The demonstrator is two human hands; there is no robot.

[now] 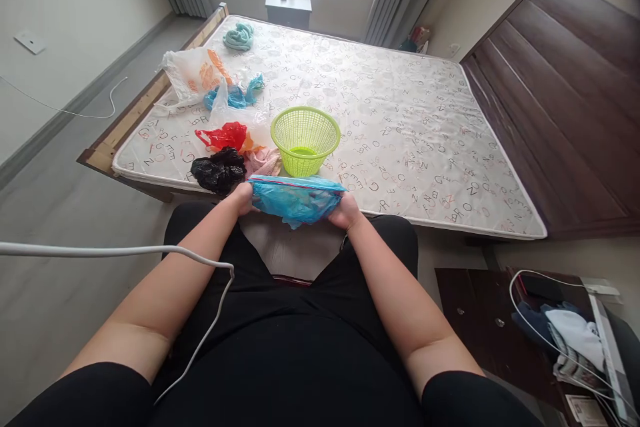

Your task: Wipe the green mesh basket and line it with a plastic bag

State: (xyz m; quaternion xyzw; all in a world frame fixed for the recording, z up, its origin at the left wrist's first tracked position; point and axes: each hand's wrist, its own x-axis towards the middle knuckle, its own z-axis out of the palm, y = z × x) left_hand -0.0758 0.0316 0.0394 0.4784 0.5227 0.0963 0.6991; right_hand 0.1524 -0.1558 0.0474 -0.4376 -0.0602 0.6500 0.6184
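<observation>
A mattress [400,140], two outstretched arms [395,274] and a blue plastic bag [300,202] held level between them.
The mattress fills the upper half; both forearms slant inward from the lower corners. The bag spans the frame's centre, just nearer than a green basket [300,164]. The left hand [243,198] grips its left end, the right hand [346,211] its right, fingers partly hidden.

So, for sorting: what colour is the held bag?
The bag is blue with a reddish line, clearest in the head view.
</observation>
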